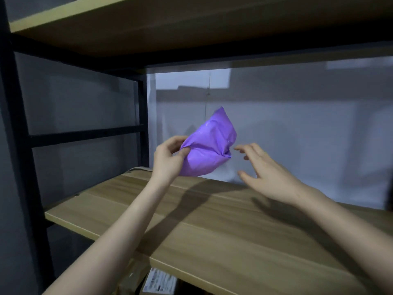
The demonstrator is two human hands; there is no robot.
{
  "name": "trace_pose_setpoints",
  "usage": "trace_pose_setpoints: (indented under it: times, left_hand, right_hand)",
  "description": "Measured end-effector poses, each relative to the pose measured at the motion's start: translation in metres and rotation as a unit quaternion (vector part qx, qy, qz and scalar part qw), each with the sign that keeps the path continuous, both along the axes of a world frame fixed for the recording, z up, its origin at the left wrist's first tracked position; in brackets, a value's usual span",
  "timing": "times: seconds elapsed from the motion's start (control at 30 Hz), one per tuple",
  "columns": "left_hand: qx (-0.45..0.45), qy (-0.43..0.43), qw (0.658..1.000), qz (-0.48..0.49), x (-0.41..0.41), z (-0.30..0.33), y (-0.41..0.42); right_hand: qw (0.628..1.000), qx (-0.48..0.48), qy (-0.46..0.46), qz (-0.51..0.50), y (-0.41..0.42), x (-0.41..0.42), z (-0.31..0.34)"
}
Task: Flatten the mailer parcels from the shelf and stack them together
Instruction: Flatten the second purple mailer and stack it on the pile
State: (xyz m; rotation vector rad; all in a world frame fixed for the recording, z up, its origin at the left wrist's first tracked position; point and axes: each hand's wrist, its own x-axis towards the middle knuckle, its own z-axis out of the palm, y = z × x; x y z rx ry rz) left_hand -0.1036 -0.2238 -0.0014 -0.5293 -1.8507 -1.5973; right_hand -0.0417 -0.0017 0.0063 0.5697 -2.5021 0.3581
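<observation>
Nearest the camera, two bare forearms reach out over the front edge of a wooden shelf board (212, 241), and under that edge, at the bottom of the view, a labelled box (158, 281) peeks out from the level below.

On the far left stands the black metal frame (12, 128) of the rack, with a grey wall behind it. Next comes the left hand (170, 156), raised above the board: its thumb and curled fingers pinch the left corner of a purple mailer parcel (209, 145). The parcel hangs in the air over the back of the board, near the white sheet (297, 135) that closes off the rear; it is crumpled and puffed, with deep folds, clearly not flat. Just to its right, the right hand (268, 173) is spread wide with straight, parted fingers, holding nothing; its fingertips are near the parcel's right corner but apart from it.

As for progress, the work looks to be at an early step for this parcel: it is lifted off the shelf but not yet smoothed. No flattened mailers and no stack show anywhere in view, so whether others have been done cannot be told. What is left, by my reckoning, is to take the free corner, pull or press the parcel flat, and lay it with its fellows.
</observation>
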Motion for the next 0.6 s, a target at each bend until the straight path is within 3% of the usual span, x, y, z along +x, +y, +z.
trace_pose_setpoints:
  times: [0.07,0.17,0.3,0.43,0.6]
  left_hand:
    - [0.065,-0.042,0.993,-0.094,0.005,-0.001,0.022]
    - [0.149,-0.112,0.954,-0.235,0.009,-0.006,0.058]
    - [0.184,-0.181,0.897,-0.360,0.016,-0.011,0.105]
    - [0.128,-0.199,0.907,-0.349,0.027,-0.018,0.147]
    - [0.050,-0.202,0.931,-0.301,0.032,-0.032,0.162]
  right_hand:
    - [0.998,-0.047,0.020,-0.035,0.025,0.012,-0.002]
    - [0.981,-0.165,0.050,-0.088,0.061,0.027,-0.005]
    - [0.934,-0.344,-0.060,-0.075,0.098,0.044,-0.012]
    - [0.898,-0.433,-0.084,0.011,0.107,0.057,-0.024]
    - [0.869,-0.491,-0.061,-0.024,0.109,0.057,-0.034]
